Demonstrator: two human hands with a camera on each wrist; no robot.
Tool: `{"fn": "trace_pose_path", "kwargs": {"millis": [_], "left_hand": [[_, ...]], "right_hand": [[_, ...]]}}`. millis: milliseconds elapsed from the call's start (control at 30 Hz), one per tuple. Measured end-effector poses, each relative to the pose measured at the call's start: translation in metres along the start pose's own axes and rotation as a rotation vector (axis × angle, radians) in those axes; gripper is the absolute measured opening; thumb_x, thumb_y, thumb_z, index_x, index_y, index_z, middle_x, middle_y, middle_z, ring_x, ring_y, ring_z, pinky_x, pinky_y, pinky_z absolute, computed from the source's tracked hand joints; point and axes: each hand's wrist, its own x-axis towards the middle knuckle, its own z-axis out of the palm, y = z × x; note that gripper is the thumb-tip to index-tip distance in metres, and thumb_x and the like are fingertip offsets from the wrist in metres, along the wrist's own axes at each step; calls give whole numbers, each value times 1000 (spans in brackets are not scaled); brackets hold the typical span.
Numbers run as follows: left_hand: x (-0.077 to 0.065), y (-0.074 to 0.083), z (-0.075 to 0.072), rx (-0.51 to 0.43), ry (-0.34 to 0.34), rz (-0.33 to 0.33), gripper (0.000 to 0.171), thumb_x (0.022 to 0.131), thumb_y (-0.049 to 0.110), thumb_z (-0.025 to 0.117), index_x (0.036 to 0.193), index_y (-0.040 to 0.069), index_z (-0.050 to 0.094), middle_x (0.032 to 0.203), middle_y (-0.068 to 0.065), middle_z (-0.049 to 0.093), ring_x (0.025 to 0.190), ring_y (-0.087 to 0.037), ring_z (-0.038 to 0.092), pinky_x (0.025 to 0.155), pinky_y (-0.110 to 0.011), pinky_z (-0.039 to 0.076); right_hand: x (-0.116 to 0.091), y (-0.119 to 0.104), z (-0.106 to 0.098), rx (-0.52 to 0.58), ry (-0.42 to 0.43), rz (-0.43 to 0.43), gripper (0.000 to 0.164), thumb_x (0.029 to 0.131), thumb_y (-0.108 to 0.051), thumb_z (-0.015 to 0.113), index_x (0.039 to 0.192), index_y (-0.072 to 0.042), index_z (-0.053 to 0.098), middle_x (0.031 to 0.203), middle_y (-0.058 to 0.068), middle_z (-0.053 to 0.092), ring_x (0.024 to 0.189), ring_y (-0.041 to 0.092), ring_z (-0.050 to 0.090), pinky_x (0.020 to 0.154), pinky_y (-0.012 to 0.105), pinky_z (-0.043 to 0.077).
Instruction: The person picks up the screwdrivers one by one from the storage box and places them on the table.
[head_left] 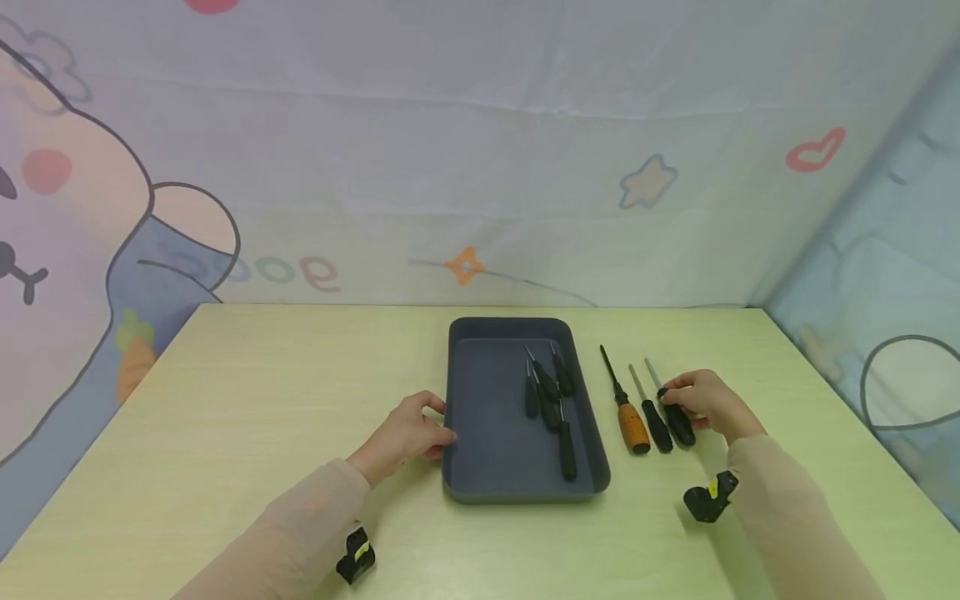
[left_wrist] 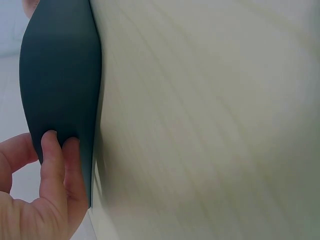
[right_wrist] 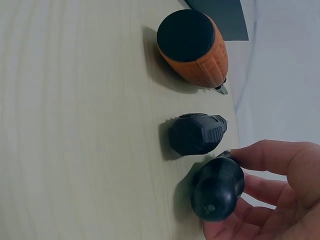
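Note:
A dark grey tray [head_left: 487, 467] lies on the table, with several black-handled screwdrivers [head_left: 567, 454] in its right half. My left hand [head_left: 408, 433] pinches the tray's left wall; in the left wrist view its fingers [left_wrist: 52, 175] lie against the outer side. Right of the tray, three screwdrivers lie side by side. My right hand [head_left: 708, 402] holds the rightmost one, a black screwdriver [right_wrist: 215, 195], between thumb and fingers, its handle low over the table. Beside it are another black screwdriver [right_wrist: 197, 134] and an orange-handled screwdriver [right_wrist: 205, 55].
The pale wooden table [head_left: 300, 367] stretches out to both sides of the tray. A printed cloth backdrop [head_left: 450, 167] hangs behind the table's back edge, and another cloth [head_left: 885, 333] hangs along the right side.

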Motion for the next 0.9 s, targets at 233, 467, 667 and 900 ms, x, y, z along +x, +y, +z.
{"fn": "trace_pose_path", "kwargs": {"millis": [233, 467, 667, 900], "left_hand": [[2, -1, 1, 1, 4, -5, 32, 80, -6, 64, 109, -4, 49, 77, -14, 63, 65, -18, 62, 66, -32, 54], [2, 0, 1, -3, 1, -10, 33, 81, -6, 64, 109, -3, 48, 78, -14, 64, 65, -18, 62, 66, -32, 54], [1, 1, 1, 4, 1, -5, 33, 80, -5, 65, 109, -4, 48, 78, -15, 65, 64, -18, 61, 64, -31, 53], [0, 0, 0, 1, 6, -5, 33, 80, -5, 65, 109, -4, 49, 77, -14, 65, 62, -17, 59, 62, -30, 53]], "right_hand": [[8, 10, -4, 32, -11, 4, 36, 90, -14, 58, 116, 9, 50, 77, 2, 48, 69, 15, 46, 61, 31, 46], [-4, -1, -7, 37, 5, 30, 41, 92, -13, 50, 122, 14, 42, 84, 8, 52, 71, 15, 53, 65, 33, 50], [-6, -6, -11, 56, 30, 21, 46, 94, -14, 49, 127, 15, 38, 93, 11, 50, 72, 16, 50, 67, 33, 49], [-11, -16, -12, 76, 39, -30, 54, 96, -19, 48, 136, 13, 31, 114, 17, 44, 81, 18, 49, 70, 31, 49]]}}
